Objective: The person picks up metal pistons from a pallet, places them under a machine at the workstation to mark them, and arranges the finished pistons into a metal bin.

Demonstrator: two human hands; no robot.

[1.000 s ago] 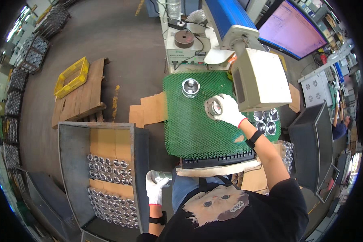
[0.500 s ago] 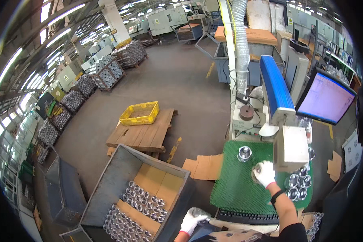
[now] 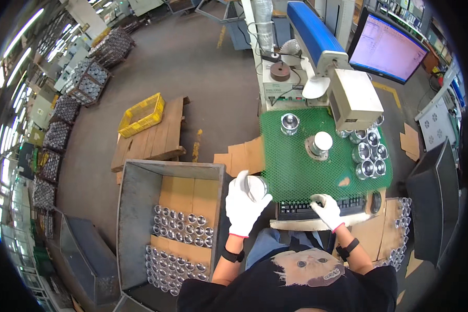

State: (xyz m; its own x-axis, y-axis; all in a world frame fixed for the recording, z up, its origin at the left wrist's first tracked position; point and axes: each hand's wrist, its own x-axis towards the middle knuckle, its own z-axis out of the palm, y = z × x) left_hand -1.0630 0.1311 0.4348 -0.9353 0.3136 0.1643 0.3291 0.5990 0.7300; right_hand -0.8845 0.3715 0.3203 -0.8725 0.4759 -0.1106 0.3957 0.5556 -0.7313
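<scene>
My gloved left hand [image 3: 244,210] is wrapped round a silvery metal piston [image 3: 258,188], held up at the front left corner of the green mat [image 3: 296,177]. My gloved right hand [image 3: 327,213] is at the black keyboard [image 3: 296,208], fingers bent but apart, with nothing in them. Under the white machine head [image 3: 356,99], a piston with a bright flat top [image 3: 323,141] stands on a round fixture [image 3: 311,151]. Another piston [image 3: 290,124] sits at the mat's far left, its hollow end up. Several pistons [image 3: 365,169] are grouped along the right side.
Left of me, a grey metal bin [image 3: 132,208] holds rows of pistons on cardboard. A monitor [image 3: 387,47] stands at the back right, and a mouse [image 3: 376,202] beside the keyboard. Farther left, a yellow crate [image 3: 143,115] rests on a wooden pallet [image 3: 151,143].
My right hand has left the fixture and come back to the keyboard, uncovering the piston there. My left hand has risen with its piston to the mat's edge. The view has shifted.
</scene>
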